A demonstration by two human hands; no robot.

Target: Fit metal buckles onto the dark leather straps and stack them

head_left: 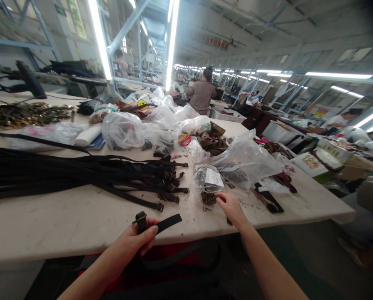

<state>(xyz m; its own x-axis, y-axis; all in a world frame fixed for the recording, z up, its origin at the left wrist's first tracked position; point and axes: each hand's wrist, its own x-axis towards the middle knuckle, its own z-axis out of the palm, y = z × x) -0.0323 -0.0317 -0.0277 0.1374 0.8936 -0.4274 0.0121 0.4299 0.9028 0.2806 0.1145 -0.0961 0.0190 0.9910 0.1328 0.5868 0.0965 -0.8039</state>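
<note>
My left hand is closed on a black strap near the table's front edge; a dark loop with a metal buckle stands up from the fingers and the strap's flat end points right. My right hand reaches over the table, its fingertips at a small pile of brass-coloured metal parts in the mouth of a clear plastic bag. Whether those fingers pinch a part is too small to tell. Left of the pile lies a heap of long black straps with buckles at their right ends.
Plastic bags, red-and-yellow scissors and brown straps lie farther back on the pale table. Metal pieces are heaped at the far left. A person stands beyond the table. Cartons are at the right.
</note>
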